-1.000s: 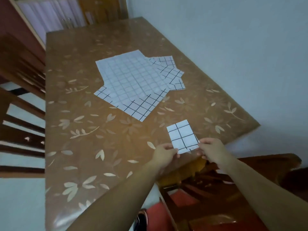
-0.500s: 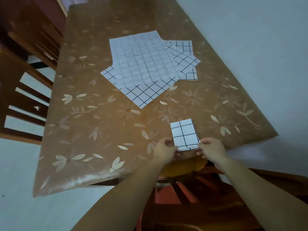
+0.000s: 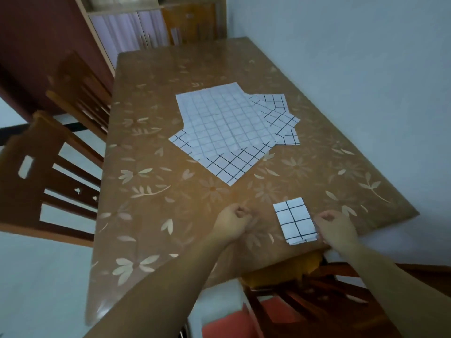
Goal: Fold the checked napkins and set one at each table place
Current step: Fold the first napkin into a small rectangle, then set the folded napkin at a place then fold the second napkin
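Observation:
A small folded checked napkin lies flat near the front edge of the brown flowered table. My right hand sits at its near right corner, fingers curled, pinching that corner. My left hand hovers over the table to the left of the napkin, apart from it, with its fingers curled and nothing in them. A fanned pile of unfolded checked napkins lies spread in the middle of the table.
A wooden chair stands at the table's left side, another behind it. A chair with a red seat is below the front edge. A pale wall runs along the right. A cabinet stands at the far end.
My left hand has let go of the folded napkin and moved left, away from it. The right hand stays at the napkin's corner. The view has shifted.

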Action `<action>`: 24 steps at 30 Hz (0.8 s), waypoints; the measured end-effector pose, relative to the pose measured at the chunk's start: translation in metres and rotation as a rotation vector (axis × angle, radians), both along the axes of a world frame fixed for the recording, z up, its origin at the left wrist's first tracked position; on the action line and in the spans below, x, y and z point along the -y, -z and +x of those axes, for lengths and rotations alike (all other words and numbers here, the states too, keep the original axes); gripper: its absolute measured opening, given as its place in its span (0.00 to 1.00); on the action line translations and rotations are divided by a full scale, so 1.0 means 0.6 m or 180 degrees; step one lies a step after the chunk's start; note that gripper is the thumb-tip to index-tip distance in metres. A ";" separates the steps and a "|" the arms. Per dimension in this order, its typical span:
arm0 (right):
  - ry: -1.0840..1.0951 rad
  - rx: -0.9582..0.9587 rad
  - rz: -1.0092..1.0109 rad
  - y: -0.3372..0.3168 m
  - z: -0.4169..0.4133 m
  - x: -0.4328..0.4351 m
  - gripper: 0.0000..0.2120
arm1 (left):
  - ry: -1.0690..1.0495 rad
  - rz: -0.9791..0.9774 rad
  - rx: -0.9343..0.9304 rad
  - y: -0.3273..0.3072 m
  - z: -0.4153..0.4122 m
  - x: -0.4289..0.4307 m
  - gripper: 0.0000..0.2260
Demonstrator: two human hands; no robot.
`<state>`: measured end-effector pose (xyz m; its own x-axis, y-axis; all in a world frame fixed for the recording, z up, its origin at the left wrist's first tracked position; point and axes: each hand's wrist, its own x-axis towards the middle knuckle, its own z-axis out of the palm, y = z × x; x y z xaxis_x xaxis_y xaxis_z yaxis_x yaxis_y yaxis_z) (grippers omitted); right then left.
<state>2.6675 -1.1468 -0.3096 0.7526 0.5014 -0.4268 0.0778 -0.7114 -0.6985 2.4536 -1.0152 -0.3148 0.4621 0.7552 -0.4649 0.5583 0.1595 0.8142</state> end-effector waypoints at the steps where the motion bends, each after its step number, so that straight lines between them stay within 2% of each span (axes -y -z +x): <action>1: 0.0056 -0.0020 0.0091 -0.010 -0.017 -0.014 0.06 | 0.0071 0.0127 -0.0006 -0.011 -0.017 -0.020 0.07; 7: 0.0045 0.0184 0.0594 -0.095 -0.185 -0.092 0.08 | 0.0424 0.0392 0.0262 -0.077 -0.123 -0.133 0.02; 17: -0.0417 0.0715 0.0723 -0.180 -0.399 -0.158 0.06 | 0.0782 0.1162 0.0196 -0.188 -0.282 -0.223 0.07; 20: -0.0466 0.0909 0.0676 -0.194 -0.439 -0.160 0.07 | 0.0972 0.1521 -0.0008 -0.218 -0.332 -0.228 0.07; 24: -0.0546 0.1474 0.0229 -0.211 -0.472 -0.157 0.05 | 0.1491 0.2403 -0.0637 -0.248 -0.365 -0.253 0.12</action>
<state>2.3843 -1.0525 -0.1830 0.7590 0.6505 -0.0270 0.5032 -0.6124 -0.6098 2.2346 -0.8635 -0.1659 0.7622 0.6468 -0.0275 0.5738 -0.6553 0.4912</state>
